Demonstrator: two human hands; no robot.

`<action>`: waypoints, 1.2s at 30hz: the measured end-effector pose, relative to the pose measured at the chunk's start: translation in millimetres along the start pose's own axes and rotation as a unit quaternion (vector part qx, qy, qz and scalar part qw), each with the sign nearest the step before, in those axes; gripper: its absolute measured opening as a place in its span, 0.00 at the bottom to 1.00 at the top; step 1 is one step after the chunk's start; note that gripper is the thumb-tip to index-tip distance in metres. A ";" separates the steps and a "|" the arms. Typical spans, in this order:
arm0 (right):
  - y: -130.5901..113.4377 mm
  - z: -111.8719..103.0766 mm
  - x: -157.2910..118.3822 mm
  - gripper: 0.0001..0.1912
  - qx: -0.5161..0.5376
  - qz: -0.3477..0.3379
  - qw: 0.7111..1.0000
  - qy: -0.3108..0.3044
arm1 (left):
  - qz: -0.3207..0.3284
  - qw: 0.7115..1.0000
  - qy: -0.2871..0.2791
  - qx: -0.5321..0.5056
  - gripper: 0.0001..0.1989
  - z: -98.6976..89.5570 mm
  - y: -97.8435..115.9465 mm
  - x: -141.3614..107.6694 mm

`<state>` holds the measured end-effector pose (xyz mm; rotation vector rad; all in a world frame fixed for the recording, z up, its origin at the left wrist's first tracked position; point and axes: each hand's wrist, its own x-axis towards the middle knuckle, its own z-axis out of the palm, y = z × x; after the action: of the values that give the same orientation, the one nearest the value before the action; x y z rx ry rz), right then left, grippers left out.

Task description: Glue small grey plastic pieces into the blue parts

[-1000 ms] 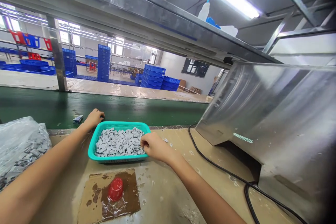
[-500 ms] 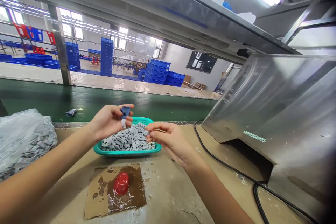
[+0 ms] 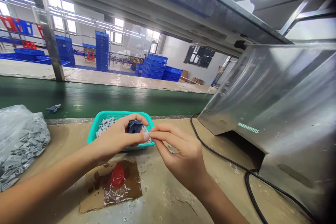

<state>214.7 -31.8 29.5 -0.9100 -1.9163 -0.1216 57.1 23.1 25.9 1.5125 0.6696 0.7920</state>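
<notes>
My left hand [image 3: 126,133] is closed around a dark blue plastic part [image 3: 135,126], held above a teal basket [image 3: 91,134]. The basket holds many small grey plastic pieces [image 3: 105,125]. Fingertips of my right hand [image 3: 178,143] are pinched at the near right end of the blue part, meeting my left thumb. A small pale piece [image 3: 147,134] shows at that meeting point, mostly covered by fingers. On a wet piece of cardboard [image 3: 90,201] in front of me lies a glossy red oval object [image 3: 117,176].
A clear plastic bag [image 3: 21,140] of grey pieces lies at left. Another blue-and-grey part [image 3: 53,109] rests on the green conveyor belt [image 3: 126,98]. A metal housing [image 3: 262,101] stands at right, with a black cable [image 3: 210,151] before it. A metal shelf [image 3: 157,3] hangs overhead.
My hands have come together over the basket's right half. The left hand has turned and lowered the blue part, while the right fingers have brought a small piece against its end.
</notes>
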 end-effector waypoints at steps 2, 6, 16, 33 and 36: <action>1.3 -1.5 -1.2 0.10 -0.037 -0.056 0.998 -0.005 | -0.003 1.000 -0.007 -0.007 0.11 0.3 -1.2 0.3; 3.3 -2.9 0.3 0.09 -0.041 -0.094 0.994 -0.028 | 0.003 0.999 0.002 0.040 0.09 2.4 -1.7 0.4; 3.2 3.9 -47.7 0.10 0.058 0.097 0.987 -0.113 | -0.085 0.991 -0.057 -0.085 0.18 -29.6 2.1 8.3; 0.1 27.8 -91.3 0.10 0.006 0.093 0.980 -0.174 | -0.039 0.988 0.053 -0.142 0.14 -26.4 3.3 10.1; -0.1 27.1 -91.9 0.09 0.002 0.091 0.981 -0.171 | -0.046 0.988 0.026 -0.142 0.15 -24.9 4.1 8.3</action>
<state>217.5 -69.5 -58.5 -1.1555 -2.1314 0.1575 42.0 44.2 31.4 1.1981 0.6301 0.8216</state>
